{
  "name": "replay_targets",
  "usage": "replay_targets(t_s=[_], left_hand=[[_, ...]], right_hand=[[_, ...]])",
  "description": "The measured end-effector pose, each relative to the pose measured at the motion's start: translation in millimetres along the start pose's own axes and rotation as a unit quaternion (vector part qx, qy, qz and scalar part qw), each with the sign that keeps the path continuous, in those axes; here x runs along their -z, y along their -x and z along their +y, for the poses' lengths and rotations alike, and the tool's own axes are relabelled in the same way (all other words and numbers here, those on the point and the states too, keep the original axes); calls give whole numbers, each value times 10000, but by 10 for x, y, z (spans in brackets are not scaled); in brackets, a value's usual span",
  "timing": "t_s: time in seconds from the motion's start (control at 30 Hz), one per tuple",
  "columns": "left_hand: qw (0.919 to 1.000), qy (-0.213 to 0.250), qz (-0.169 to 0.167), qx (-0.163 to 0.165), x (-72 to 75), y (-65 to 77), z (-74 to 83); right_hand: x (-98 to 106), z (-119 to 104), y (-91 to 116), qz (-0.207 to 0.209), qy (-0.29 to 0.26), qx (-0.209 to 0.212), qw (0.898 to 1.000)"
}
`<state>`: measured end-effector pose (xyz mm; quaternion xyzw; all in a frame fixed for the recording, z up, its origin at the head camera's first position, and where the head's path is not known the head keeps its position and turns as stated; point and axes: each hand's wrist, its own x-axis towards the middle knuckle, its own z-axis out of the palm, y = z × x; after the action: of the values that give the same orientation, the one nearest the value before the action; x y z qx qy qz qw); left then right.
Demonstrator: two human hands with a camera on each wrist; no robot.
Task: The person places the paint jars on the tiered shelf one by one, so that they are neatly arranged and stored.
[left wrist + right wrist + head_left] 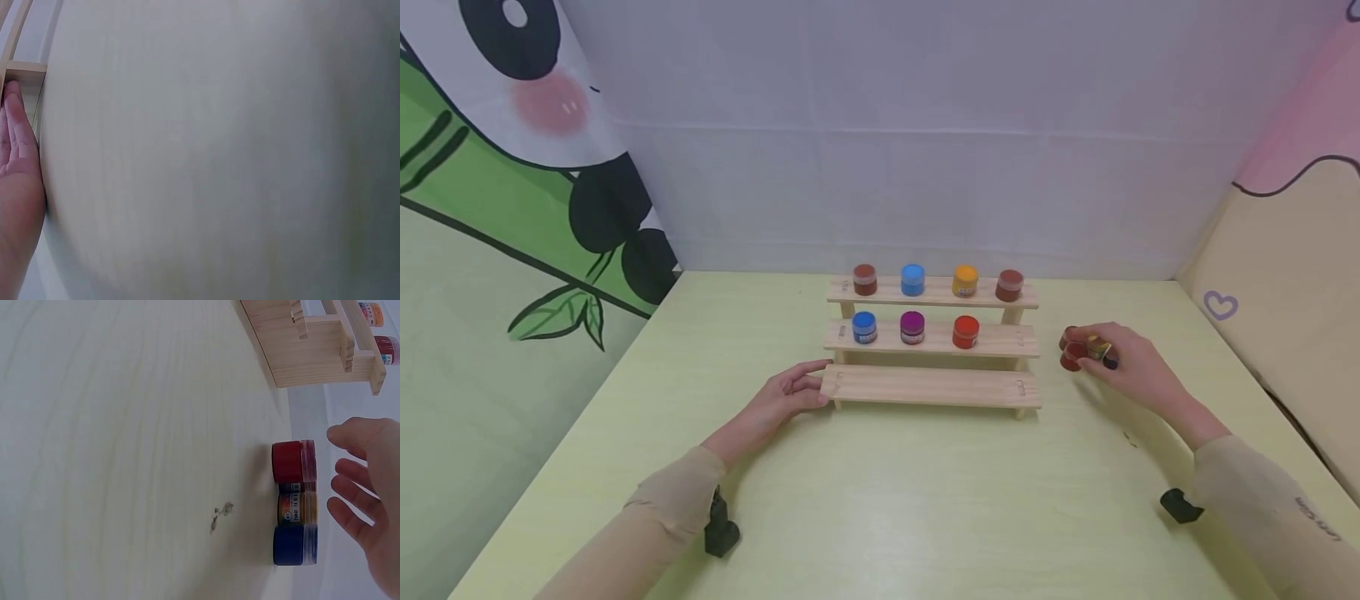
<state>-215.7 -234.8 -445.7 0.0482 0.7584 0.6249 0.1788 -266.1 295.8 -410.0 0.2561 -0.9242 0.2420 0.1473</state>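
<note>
My left hand (786, 393) touches the left end of a three-tier wooden rack (928, 386) with its fingertips, beside the lowest shelf. In the left wrist view its fingers (19, 125) reach nearly straight to the wood. To the right of the rack, my right hand (1131, 367) hovers over a small group of paint jars. The right wrist view shows a dark red jar (289, 462), a yellow jar (299, 508) and a dark blue jar (289, 545), with another partly hidden among them. A gap shows there between these jars and the loosely bent right fingers (353, 481).
The top shelf bears two brownish-red jars (865, 280), a light blue jar (913, 280) and a yellow-orange jar (966, 282). On the middle shelf stand a blue jar (864, 327), a purple jar (912, 327) and a red-orange jar (966, 332). A pale curtain (925, 192) hangs behind the table.
</note>
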Motion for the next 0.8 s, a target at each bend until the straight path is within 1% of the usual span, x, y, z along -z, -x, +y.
replay_targets(t_s=[0.13,0.4,0.63,0.8], left_hand=[[10000,44,39,7,-8,14,8],[10000,-17,71,22,-38,37,28],[10000,5,78,26,-30,33,33],[9999,-21,97,59,-21,36,30]], right_hand=[[-20,33,7,-67,-57,-116,9999],[-14,46,25,-211,-130,-517,9984],[-4,48,24,-365,-188,-833,9957],[-14,67,21,-462,-260,-929,9943]])
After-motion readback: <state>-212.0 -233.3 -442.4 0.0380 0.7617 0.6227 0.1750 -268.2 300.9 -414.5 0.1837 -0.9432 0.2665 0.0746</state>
